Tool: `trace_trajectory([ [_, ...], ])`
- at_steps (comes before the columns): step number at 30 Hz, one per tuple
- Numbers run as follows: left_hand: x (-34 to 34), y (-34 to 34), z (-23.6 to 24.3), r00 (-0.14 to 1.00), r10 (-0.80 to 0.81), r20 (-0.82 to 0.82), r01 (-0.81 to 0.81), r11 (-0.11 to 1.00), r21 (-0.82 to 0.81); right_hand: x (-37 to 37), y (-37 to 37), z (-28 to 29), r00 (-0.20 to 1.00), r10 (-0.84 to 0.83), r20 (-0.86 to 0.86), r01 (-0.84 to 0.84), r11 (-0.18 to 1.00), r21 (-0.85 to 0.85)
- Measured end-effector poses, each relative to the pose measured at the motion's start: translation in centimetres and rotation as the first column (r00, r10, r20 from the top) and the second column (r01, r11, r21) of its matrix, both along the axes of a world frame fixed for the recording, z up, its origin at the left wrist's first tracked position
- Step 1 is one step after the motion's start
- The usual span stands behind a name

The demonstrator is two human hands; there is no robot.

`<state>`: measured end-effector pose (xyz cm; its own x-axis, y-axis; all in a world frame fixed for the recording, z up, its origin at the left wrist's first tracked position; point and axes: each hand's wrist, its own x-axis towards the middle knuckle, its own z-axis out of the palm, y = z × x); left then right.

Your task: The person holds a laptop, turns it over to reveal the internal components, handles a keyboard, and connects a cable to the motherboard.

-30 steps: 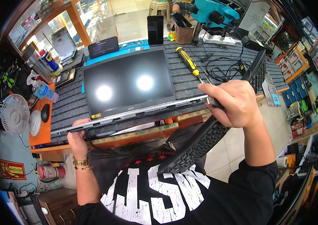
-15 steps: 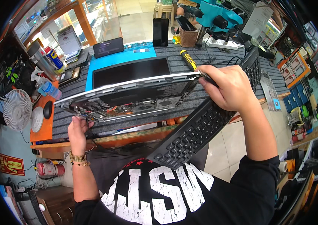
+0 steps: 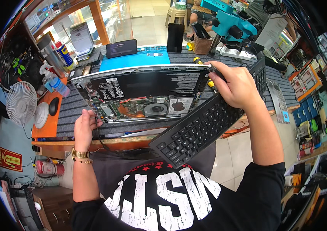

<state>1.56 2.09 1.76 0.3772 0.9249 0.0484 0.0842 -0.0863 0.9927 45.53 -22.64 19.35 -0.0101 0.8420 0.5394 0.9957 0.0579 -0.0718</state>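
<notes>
An opened laptop (image 3: 140, 89) stands tilted on its edge, its inside turned toward me. A black battery (image 3: 148, 82), a round fan (image 3: 156, 109) and a square drive (image 3: 179, 106) show in it. My right hand (image 3: 234, 85) is closed on its upper right corner. At the lower left corner my left hand (image 3: 86, 125) has its fingers bent together on a thin black cable (image 3: 98, 133), whose end is hidden by the fingers and the laptop edge. Below my right hand a black keyboard (image 3: 198, 133) lies slantwise over the table's front edge.
A blue mat (image 3: 134, 61) with a propped phone (image 3: 121, 49) lies behind the laptop. A yellow screwdriver (image 3: 197, 61) is partly hidden. At left stand a fan (image 3: 21, 102), a spray bottle (image 3: 57, 82) and a mouse (image 3: 54, 106). A teal microscope (image 3: 232, 27) rises at back right.
The laptop has been tilted more upright, so its inside now faces me and its screen is hidden. My left hand has moved slightly up and right with its corner.
</notes>
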Motion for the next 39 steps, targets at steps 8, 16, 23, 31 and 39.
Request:
trace_trajectory([
  [8,-0.6,0.4,-0.6,0.996,-0.07,0.046,0.071,0.997,-0.014,-2.4,-3.8,0.3,0.988,-0.14,0.068,0.141,0.99,-0.016],
  [16,-1.5,0.4,-0.2,0.996,-0.051,0.067,0.053,0.998,-0.019,-6.0,-7.1,0.4,0.998,-0.065,0.023,0.063,0.994,0.086],
  [23,-5.9,-5.6,6.4,0.914,-0.384,0.129,0.318,0.877,0.359,-10.1,-8.1,-0.8,0.981,-0.036,-0.189,0.085,0.962,0.258],
  [31,-5.0,-14.5,9.2,0.747,-0.654,0.121,0.638,0.756,0.146,-15.8,-4.3,-1.8,0.904,-0.107,-0.415,0.209,0.955,0.209],
  [39,-9.7,-13.6,8.6,0.872,-0.325,0.367,0.297,0.946,0.13,-18.3,-3.8,-2.3,0.739,0.106,-0.665,0.055,0.975,0.217],
])
